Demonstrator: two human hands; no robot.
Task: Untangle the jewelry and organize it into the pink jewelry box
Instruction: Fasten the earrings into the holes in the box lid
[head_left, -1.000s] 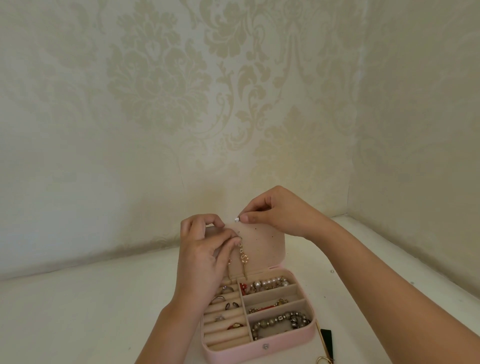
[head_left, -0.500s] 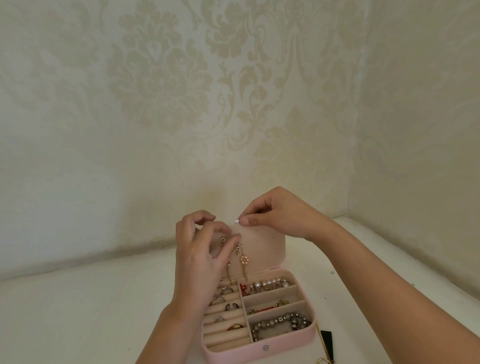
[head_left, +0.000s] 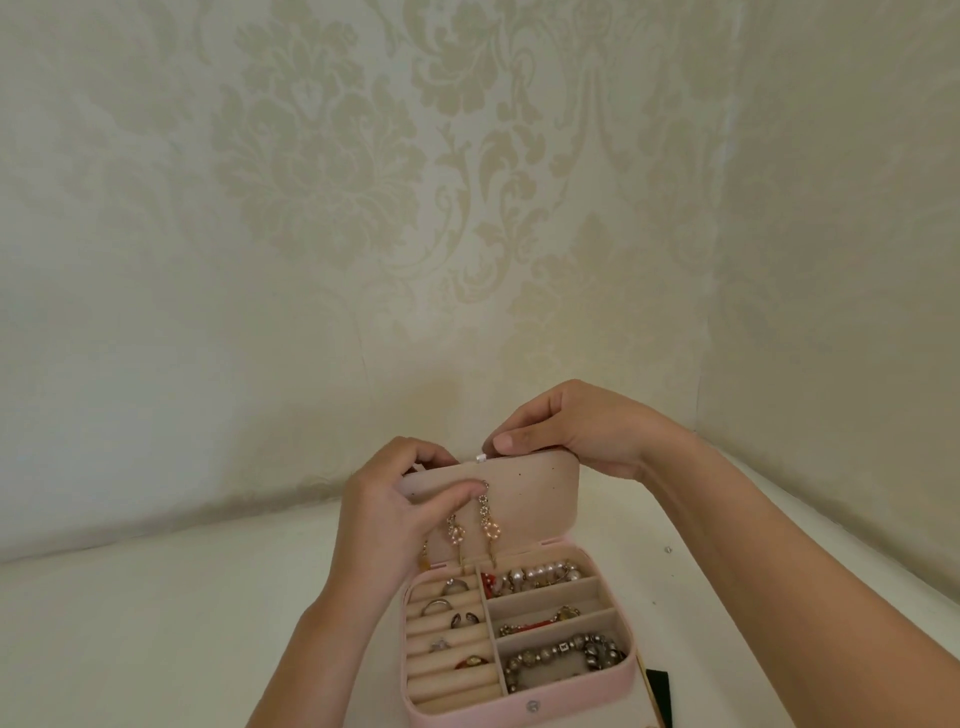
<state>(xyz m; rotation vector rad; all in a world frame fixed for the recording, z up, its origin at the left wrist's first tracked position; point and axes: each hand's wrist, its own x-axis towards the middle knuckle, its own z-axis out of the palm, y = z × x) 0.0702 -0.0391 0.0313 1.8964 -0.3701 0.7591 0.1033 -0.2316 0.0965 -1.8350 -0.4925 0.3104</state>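
Pink jewelry box (head_left: 519, 714) sits open up front, rings (head_left: 439, 605) and bracelets (head_left: 561, 657) in its slots. Two drop earrings (head_left: 490, 530) hang on the raised lid (head_left: 540, 499). Left hand (head_left: 384, 514) pinches the lid's left corner, thumb at one earring's top. Right hand (head_left: 576, 426) grips the top edge, a white bit (head_left: 480, 458) at its fingertips.

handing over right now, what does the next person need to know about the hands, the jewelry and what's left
Left hand: pinches the lid at its left side, thumb by the top of one earring.
Right hand: pinches the lid's top edge, next to a small white piece too small to identify.
Things: pink jewelry box is open. Two drop earrings hang on the lid's inner panel.
Done: rings in the left rolls; pearl bracelet, chain and beaded bracelet in the right compartments.
Left: probably securing the earrings, then closing.
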